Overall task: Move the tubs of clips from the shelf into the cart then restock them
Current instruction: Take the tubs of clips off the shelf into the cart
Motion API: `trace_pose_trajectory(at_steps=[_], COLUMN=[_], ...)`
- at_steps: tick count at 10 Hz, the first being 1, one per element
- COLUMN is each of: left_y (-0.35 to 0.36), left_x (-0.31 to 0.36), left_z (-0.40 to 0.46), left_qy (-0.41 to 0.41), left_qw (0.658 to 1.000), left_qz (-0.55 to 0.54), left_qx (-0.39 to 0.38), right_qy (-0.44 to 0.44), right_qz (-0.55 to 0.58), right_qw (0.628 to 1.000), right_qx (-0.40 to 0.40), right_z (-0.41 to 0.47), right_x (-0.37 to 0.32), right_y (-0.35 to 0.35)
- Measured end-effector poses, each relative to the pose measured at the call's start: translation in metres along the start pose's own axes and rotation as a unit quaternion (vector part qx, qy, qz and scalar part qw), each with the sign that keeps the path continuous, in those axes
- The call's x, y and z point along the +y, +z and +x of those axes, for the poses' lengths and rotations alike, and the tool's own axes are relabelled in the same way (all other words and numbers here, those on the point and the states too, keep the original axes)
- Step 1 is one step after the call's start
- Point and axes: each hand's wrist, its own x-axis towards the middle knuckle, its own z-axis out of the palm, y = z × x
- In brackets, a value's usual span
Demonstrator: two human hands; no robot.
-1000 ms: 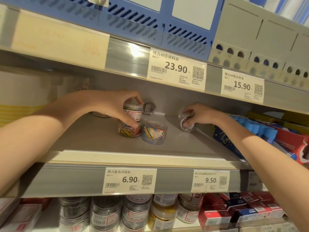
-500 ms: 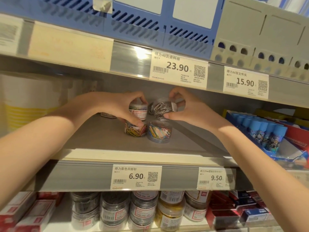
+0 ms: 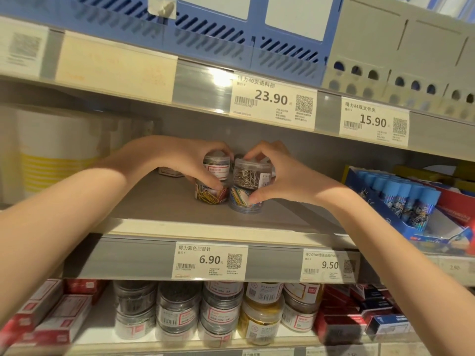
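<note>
At the centre of the frame, four small clear plastic tubs of clips stand in two stacks of two on the grey shelf board (image 3: 159, 199), well back from its front lip. The left hand (image 3: 180, 163) curls its fingers and thumb round the upper left tub (image 3: 216, 168), a labelled one, which sits on a tub of coloured paper clips (image 3: 211, 195). The right hand (image 3: 280, 173) grips the upper right tub (image 3: 252, 173), full of silver metal clips, fingertips over its lid and thumb low on its wall; under it stands a second tub of coloured clips (image 3: 244, 201).

The relation that matters is vertical: each tub is a short upright cylinder, its axis standing straight up, and each held tub lies directly below the fingertips and directly above its partner. Each hand is nearest its own stack, so neither need cross. The right upper tub looks seated, or very nearly so, on the lower lid; whether it fully rests there I cannot tell.

The walls are smooth, hard and glossy, likely slippery, with flat lids that stack but could slide. Another small tub shows dimly behind the stacks, too dark to identify.

A price tag reading 6.90 (image 3: 209, 260) hangs below.
</note>
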Motion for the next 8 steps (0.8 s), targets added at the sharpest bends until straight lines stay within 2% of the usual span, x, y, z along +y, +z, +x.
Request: trace_pose_trajectory(at_steps=[2, 3, 4, 5, 7, 8], left_y=[-0.005, -0.008, -0.008, -0.006, -0.004, -0.003], left_x=[0.017, 0.027, 0.030, 0.030, 0.027, 0.033], left_z=[-0.001, 0.002, 0.006, 0.010, 0.008, 0.003], left_qy=[-0.049, -0.083, -0.094, -0.110, -0.154, -0.165], left_qw=[0.996, 0.986, 0.982, 0.977, 0.980, 0.980], left_qz=[0.077, 0.142, 0.163, 0.183, 0.124, 0.109], left_qx=[-0.026, -0.020, -0.009, -0.004, -0.005, -0.007], right_qy=[0.052, 0.061, 0.084, 0.113, 0.130, 0.133], right_qz=[-0.057, -0.106, -0.105, -0.075, -0.072, -0.067], right_qw=[0.988, 0.983, 0.979, 0.969, 0.950, 0.949], right_qx=[-0.131, -0.134, -0.154, -0.207, -0.274, -0.278], right_z=[0.014, 0.026, 0.035, 0.041, 0.050, 0.052], right_x=[-0.014, -0.028, -0.034, -0.033, -0.032, -0.029], right_y=[-0.012, -0.015, -0.010, -0.007, -0.009, -0.009])
